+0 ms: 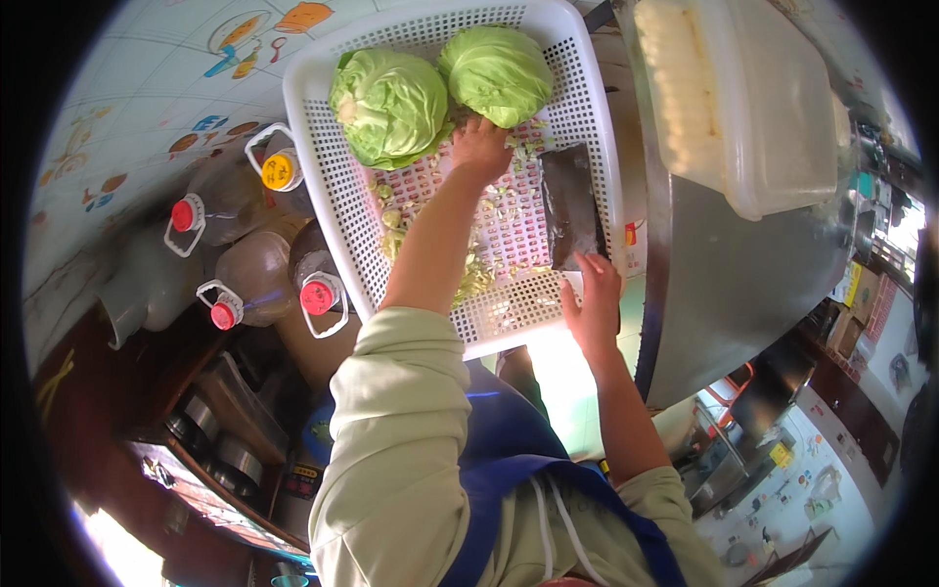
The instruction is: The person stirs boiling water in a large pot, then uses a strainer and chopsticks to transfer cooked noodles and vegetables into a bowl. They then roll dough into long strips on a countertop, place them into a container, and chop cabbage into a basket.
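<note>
A white plastic basket (pixel 603 110) with a perforated floor holds two green cabbages, one at its upper left (pixel 389 108) and one at its upper middle (pixel 497 75). My left hand (pixel 480 150) reaches in at the lower edge of the second cabbage; its fingertips are partly hidden, so its grip is unclear. Along the basket's right side lies a wide dark cleaver blade (pixel 571 205). My right hand (pixel 594 293) is by the lower end of that blade, over the basket's near right corner, fingers apart. Cabbage scraps (pixel 477 277) are scattered on the basket floor.
Large plastic jugs with red caps (pixel 253 279) and one with a yellow cap (pixel 279 170) stand left of the basket. To the right, a translucent plastic container (pixel 777 110) rests on a metal surface (pixel 733 286). A wooden shelf with metal pots (pixel 238 458) is at lower left.
</note>
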